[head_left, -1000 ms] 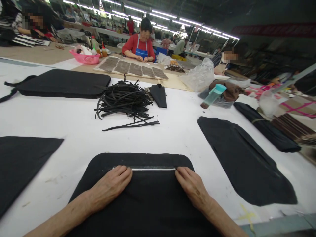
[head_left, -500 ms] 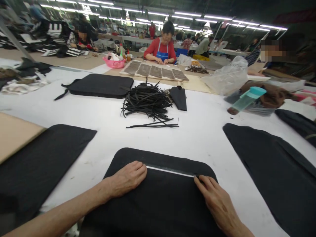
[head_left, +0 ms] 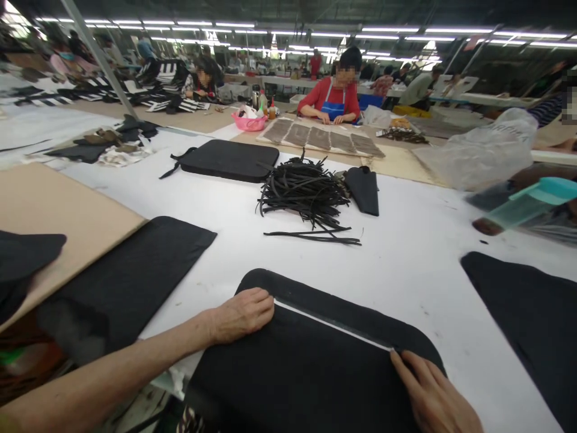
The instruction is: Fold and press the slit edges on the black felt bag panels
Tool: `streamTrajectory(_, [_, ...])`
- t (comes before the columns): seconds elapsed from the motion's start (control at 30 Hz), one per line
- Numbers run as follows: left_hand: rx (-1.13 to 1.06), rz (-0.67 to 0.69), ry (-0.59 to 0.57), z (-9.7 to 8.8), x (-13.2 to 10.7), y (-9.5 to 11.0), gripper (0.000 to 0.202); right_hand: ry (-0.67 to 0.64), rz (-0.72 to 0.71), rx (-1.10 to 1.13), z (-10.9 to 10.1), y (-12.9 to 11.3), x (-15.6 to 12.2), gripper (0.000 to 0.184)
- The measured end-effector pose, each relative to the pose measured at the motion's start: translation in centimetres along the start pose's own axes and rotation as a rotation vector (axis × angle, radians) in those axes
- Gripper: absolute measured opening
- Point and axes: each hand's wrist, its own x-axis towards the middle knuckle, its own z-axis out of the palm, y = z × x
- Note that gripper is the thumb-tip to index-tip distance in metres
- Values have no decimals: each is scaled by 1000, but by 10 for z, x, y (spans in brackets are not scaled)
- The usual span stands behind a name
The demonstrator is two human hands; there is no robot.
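A black fabric panel with rounded corners lies on the white table right in front of me. A thin pale strip runs across it near its far edge. My left hand rests palm down on the panel at the strip's left end, fingers curled and pressed together. My right hand lies flat on the panel at the strip's right end, fingers stretched out. Neither hand holds anything.
A pile of black straps and a folded black piece lie beyond. Black panels sit at left, right and far. A brown board is at left, a teal-capped bottle at right. People work at the tables behind.
The view has swung to the left, so the panel and my hands sit further right and lower. My hands stay at the two ends of the strip.
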Motion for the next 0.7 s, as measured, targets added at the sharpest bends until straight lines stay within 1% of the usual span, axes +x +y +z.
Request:
streamTrajectory(0.07, [-83,-68,7,1,-5,-1,20,6,-8,-12,1,2,-1,43])
streamTrajectory(0.13, [-181,-178,47,3,-9,-1,22,7,13,-9,2,2,-1,39])
streamTrajectory(0.2, [-266,-290,96,6,-12,1,26,6,72,-2,1,1,-1,33])
streamTrajectory(0.27, [-311,-361,104,7,-13,4,30,-2,145,-8,0,-2,0,30])
streamTrajectory(0.33, [-308,-361,52,5,-11,7,33,-31,185,-16,0,-5,1,30])
streamTrajectory(0.4, [-283,-331,-13,2,-8,9,35,-56,169,-2,2,-9,1,31])
streamTrajectory(0.47, [-267,-323,-46,1,-6,10,36,-72,131,28,4,-13,-1,34])
streamTrajectory(0.57, [-286,-369,-33,4,-6,9,34,-89,121,49,7,-16,-5,37])
streamTrajectory(0.7, [-371,-426,3,7,-7,6,32,-137,192,41,3,-18,-3,33])
